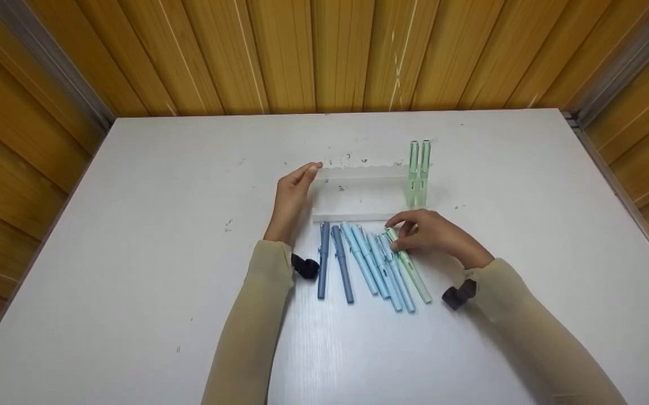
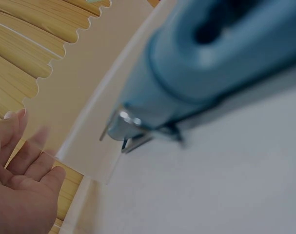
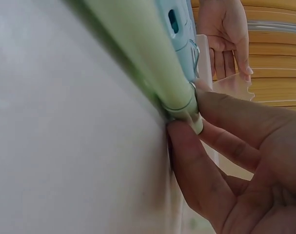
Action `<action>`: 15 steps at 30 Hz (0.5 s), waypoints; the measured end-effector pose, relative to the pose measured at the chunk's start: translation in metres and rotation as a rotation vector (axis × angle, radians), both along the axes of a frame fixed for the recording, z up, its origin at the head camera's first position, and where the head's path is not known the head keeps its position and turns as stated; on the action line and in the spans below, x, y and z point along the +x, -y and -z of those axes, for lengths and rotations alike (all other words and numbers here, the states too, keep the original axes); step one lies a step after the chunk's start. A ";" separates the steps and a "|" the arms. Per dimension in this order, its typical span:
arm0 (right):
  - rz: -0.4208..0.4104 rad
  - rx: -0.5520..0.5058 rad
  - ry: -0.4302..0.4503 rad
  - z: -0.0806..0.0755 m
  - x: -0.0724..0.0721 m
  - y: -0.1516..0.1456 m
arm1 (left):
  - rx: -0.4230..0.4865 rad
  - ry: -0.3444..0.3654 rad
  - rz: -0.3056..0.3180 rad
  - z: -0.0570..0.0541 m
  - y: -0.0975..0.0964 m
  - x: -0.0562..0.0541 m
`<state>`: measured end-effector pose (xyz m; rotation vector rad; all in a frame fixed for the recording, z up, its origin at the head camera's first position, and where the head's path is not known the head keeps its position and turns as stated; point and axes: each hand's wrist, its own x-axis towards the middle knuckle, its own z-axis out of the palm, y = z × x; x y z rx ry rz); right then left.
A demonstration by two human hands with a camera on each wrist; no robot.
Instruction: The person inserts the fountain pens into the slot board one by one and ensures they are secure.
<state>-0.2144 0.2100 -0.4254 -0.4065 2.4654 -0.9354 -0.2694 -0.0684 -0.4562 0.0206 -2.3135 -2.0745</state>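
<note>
My left hand [image 1: 292, 196] holds the left end of a clear plastic pen stand [image 1: 358, 217] with a scalloped upper edge. In the left wrist view its thumb is at the corner of the scalloped panel [image 2: 82, 97], with fingers behind it. My right hand [image 1: 434, 233] pinches a light green pen [image 1: 416, 279] near its capped end, between thumb and fingers; the pen lies slanted at the right of a row of pens. Beside it are several light blue pens [image 1: 363, 261]. Two light green pens [image 1: 425, 174] stand upright at the stand's right end.
Two dark blue pens [image 1: 323, 270] lie at the left of the row, close to the left wrist's black camera [image 1: 305, 266]. The white table [image 1: 150, 225] has small dark marks behind the stand. Wood-patterned walls [image 1: 338, 56] rise at the back and sides.
</note>
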 end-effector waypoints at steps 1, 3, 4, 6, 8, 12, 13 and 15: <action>-0.002 -0.003 0.005 0.000 0.000 -0.001 | 0.002 0.006 -0.001 0.000 0.000 0.000; -0.002 -0.004 0.015 0.000 -0.001 -0.002 | 0.005 0.017 -0.003 0.000 -0.001 0.000; -0.003 -0.007 0.018 0.001 -0.002 -0.002 | 0.006 0.021 -0.003 0.000 -0.001 0.000; -0.001 -0.015 0.026 0.001 -0.003 -0.004 | 0.007 0.024 -0.004 0.000 -0.001 -0.001; 0.005 -0.028 0.039 0.002 -0.004 -0.005 | 0.008 0.022 -0.003 0.000 -0.001 -0.001; 0.015 -0.049 0.065 0.003 -0.006 -0.008 | 0.005 0.015 -0.002 0.000 -0.001 -0.001; 0.016 -0.053 0.068 0.003 -0.006 -0.008 | 0.003 0.014 -0.002 0.000 -0.001 0.000; 0.016 -0.058 0.072 0.004 -0.007 -0.009 | -0.001 0.016 -0.005 0.000 -0.001 0.000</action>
